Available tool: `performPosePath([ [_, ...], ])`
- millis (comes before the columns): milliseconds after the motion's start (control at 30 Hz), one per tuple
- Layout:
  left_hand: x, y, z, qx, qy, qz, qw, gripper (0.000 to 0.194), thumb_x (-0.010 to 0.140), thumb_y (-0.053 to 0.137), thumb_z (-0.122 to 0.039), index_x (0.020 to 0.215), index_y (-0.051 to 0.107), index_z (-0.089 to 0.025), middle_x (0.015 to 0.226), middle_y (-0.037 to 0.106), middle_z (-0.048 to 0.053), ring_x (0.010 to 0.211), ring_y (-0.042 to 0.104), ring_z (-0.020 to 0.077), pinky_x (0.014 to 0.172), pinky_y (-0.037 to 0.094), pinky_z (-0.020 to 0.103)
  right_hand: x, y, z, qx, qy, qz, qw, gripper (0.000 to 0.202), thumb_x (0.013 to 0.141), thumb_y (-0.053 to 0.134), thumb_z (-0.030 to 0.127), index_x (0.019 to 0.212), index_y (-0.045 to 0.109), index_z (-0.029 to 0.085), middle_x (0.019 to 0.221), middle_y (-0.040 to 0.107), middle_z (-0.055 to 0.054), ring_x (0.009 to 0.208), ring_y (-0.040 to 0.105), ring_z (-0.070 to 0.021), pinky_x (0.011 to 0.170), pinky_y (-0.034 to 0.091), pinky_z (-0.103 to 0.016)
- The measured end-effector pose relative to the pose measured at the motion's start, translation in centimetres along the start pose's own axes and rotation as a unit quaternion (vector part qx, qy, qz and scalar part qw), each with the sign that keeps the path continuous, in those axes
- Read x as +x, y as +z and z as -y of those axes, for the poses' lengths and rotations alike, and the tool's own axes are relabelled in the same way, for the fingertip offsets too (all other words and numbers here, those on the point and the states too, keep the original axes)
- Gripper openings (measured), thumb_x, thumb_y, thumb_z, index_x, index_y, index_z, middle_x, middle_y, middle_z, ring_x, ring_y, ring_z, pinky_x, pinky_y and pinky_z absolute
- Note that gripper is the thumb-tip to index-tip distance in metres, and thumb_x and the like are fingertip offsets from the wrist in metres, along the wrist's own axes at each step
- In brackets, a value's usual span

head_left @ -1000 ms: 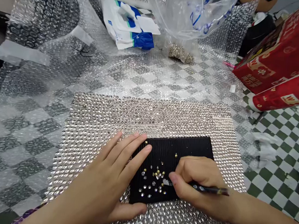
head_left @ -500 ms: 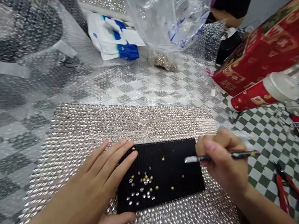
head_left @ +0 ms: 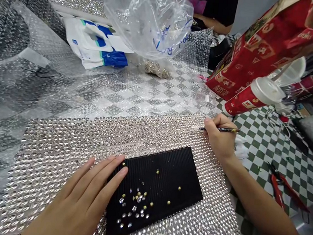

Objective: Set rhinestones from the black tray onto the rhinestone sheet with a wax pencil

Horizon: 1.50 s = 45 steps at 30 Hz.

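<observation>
A sheet covered in rows of silvery rhinestones (head_left: 89, 135) lies across the table. On it rests a black ribbed tray (head_left: 168, 169), with loose clear and gold stones (head_left: 139, 197) mostly toward its left part. My left hand (head_left: 84, 195) lies with fingers spread over the tray's left edge, fingertips at its upper left corner and the thumb near the bottom. My right hand (head_left: 220, 136) pinches a thin dark pen-like tool (head_left: 228, 130), whose pale tip is over the stones near the sheet's upper right corner.
Red-handled pliers (head_left: 279, 186), a lidded red cup (head_left: 253, 96) and a red paper bag (head_left: 255, 49) stand or lie at the right. Behind the sheet are a clear plastic bag (head_left: 151, 22), a wipes pack (head_left: 97, 44) and bubble wrap (head_left: 1, 78). A person's arm (head_left: 214, 24) shows at the back.
My right hand has moved with the tool from above the tray up to the sheet's upper right part. My left hand stays on the tray's edge; the whole view has shifted.
</observation>
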<state>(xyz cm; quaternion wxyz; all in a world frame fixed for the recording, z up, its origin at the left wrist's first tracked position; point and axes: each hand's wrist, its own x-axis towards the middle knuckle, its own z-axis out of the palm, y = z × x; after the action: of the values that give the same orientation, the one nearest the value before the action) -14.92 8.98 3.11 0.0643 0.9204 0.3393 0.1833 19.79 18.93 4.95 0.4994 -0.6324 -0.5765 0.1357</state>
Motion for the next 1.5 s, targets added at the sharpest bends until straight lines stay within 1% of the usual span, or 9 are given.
performPosePath([
  [367, 0.1, 0.0, 0.0, 0.010, 0.003, -0.002, 1.000, 0.084, 0.093, 0.054, -0.051, 0.159, 0.032, -0.004, 0.166, 0.030, 0.020, 0.157, 0.023, 0.0352, 0.132, 0.007, 0.048, 0.3, -0.1, 0.0, 0.008, -0.049, -0.018, 0.999, 0.041, 0.080, 0.066, 0.015, 0.050, 0.039, 0.023, 0.046, 0.043, 0.007, 0.042, 0.040, -0.0088, 0.046, 0.033, -0.028],
  [533, 0.6, -0.4, -0.3, 0.030, 0.000, 0.008, 1.000, 0.080, 0.098, 0.049, -0.056, 0.156, 0.036, -0.003, 0.166, 0.030, 0.020, 0.157, 0.021, 0.0344, 0.132, 0.005, 0.046, -0.5, -1.6, 3.1, 0.089, -0.095, -0.085, 0.988, 0.039, 0.084, 0.063, 0.008, 0.055, 0.043, 0.024, 0.050, 0.045, 0.008, 0.040, 0.046, -0.0086, 0.045, 0.039, -0.028],
  [600, 0.9, -0.7, -0.5, 0.036, 0.003, 0.016, 0.999, 0.077, 0.101, 0.046, -0.057, 0.154, 0.038, -0.001, 0.163, 0.032, 0.022, 0.155, 0.023, 0.0364, 0.131, 0.006, 0.047, -2.3, -2.0, 5.3, 0.174, -0.072, -0.008, 0.982, 0.043, 0.090, 0.063, 0.007, 0.057, 0.039, 0.023, 0.052, 0.040, 0.008, 0.040, 0.042, -0.0070, 0.043, 0.035, -0.027],
  [667, 1.0, -1.0, -0.6, 0.033, 0.009, 0.028, 0.999, 0.076, 0.101, 0.047, -0.055, 0.152, 0.038, 0.001, 0.161, 0.032, 0.024, 0.152, 0.027, 0.0395, 0.130, 0.009, 0.050, -4.5, -1.9, 7.2, 0.231, -0.034, 0.151, 0.961, 0.041, 0.096, 0.060, 0.010, 0.063, 0.039, 0.022, 0.054, 0.041, 0.008, 0.044, 0.043, -0.0069, 0.044, 0.037, -0.024],
  [800, 1.1, -1.2, -0.9, 0.012, -0.005, 0.036, 0.999, 0.075, 0.103, 0.044, -0.055, 0.153, 0.037, 0.001, 0.160, 0.033, 0.025, 0.150, 0.030, 0.0411, 0.129, 0.010, 0.053, -7.9, -0.6, 9.1, 0.185, -0.080, 0.418, 0.886, 0.039, 0.095, 0.063, 0.009, 0.070, 0.036, 0.022, 0.059, 0.047, 0.009, 0.050, 0.045, -0.0051, 0.048, 0.034, -0.020],
  [1033, 1.0, -1.0, -1.0, 0.009, -0.008, 0.026, 1.000, 0.077, 0.105, 0.039, -0.060, 0.152, 0.037, 0.000, 0.161, 0.033, 0.025, 0.151, 0.028, 0.0395, 0.130, 0.009, 0.052, -9.7, 0.9, 7.7, 0.170, -0.170, 0.458, 0.856, 0.040, 0.097, 0.056, 0.010, 0.071, 0.029, 0.024, 0.060, 0.039, 0.008, 0.052, 0.038, -0.0070, 0.054, 0.033, -0.025],
  [1300, 0.9, -1.2, -0.7, 0.027, 0.009, 0.035, 0.999, 0.090, 0.092, 0.059, -0.059, 0.153, 0.035, 0.002, 0.161, 0.031, 0.026, 0.152, 0.026, 0.0406, 0.131, 0.006, 0.052, -9.0, 0.2, 8.5, 0.151, -0.202, 0.422, 0.871, 0.039, 0.093, 0.059, 0.007, 0.068, 0.035, 0.025, 0.056, 0.045, 0.008, 0.048, 0.041, -0.0085, 0.047, 0.033, -0.027],
  [1367, 0.8, -1.1, -0.7, 0.025, 0.005, 0.032, 0.999, 0.084, 0.096, 0.055, -0.056, 0.154, 0.036, 0.002, 0.161, 0.032, 0.025, 0.152, 0.026, 0.0395, 0.131, 0.007, 0.051, -7.4, 0.0, 8.3, 0.183, -0.140, 0.351, 0.908, 0.040, 0.093, 0.059, 0.004, 0.066, 0.036, 0.024, 0.054, 0.045, 0.008, 0.045, 0.044, -0.0073, 0.044, 0.035, -0.024],
  [1500, 0.5, -0.8, -0.6, 0.032, 0.000, 0.021, 0.999, 0.079, 0.104, 0.042, -0.060, 0.156, 0.035, -0.001, 0.165, 0.031, 0.021, 0.156, 0.022, 0.0364, 0.132, 0.005, 0.048, -3.5, -0.4, 4.6, 0.184, -0.062, 0.101, 0.976, 0.043, 0.093, 0.064, 0.011, 0.060, 0.041, 0.025, 0.048, 0.040, 0.008, 0.040, 0.040, -0.0102, 0.039, 0.032, -0.027],
])
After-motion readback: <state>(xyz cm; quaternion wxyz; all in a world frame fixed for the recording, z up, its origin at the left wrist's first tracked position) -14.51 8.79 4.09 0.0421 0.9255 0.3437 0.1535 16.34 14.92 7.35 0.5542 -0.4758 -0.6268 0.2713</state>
